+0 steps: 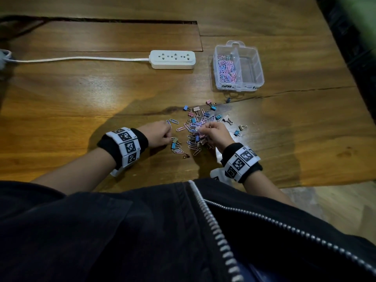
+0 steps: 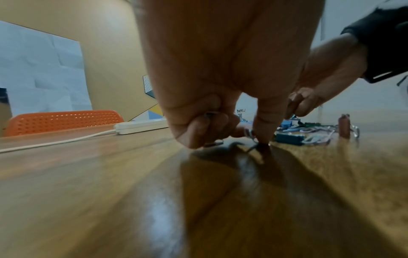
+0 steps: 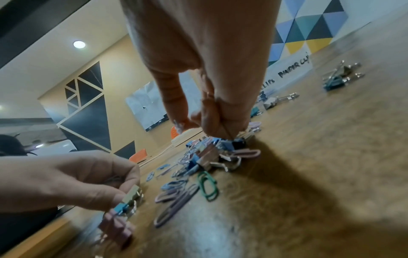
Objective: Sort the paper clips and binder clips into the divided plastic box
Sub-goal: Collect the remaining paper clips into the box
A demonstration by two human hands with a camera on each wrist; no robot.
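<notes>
A clear divided plastic box (image 1: 256,58) stands at the back right; its left compartment holds pink and purple paper clips (image 1: 225,68). A loose pile of paper clips and small binder clips (image 1: 198,121) lies in front of me. My left hand (image 1: 169,139) is at the pile's left edge, fingers curled around paper clips (image 2: 212,114), fingertips against a beige binder clip (image 3: 132,192). My right hand (image 1: 200,129) reaches down onto the pile's middle and pinches a paper clip; in the right wrist view the right hand (image 3: 212,129) has its fingertips pressed together over the binder clips (image 3: 207,153).
A white power strip (image 1: 173,59) with its cable lies at the back, left of the box. Stray binder clips (image 1: 237,132) are scattered to the right of the pile. A crack in the wooden table (image 1: 295,91) runs between pile and box. An orange chair (image 2: 61,120) stands beyond the table.
</notes>
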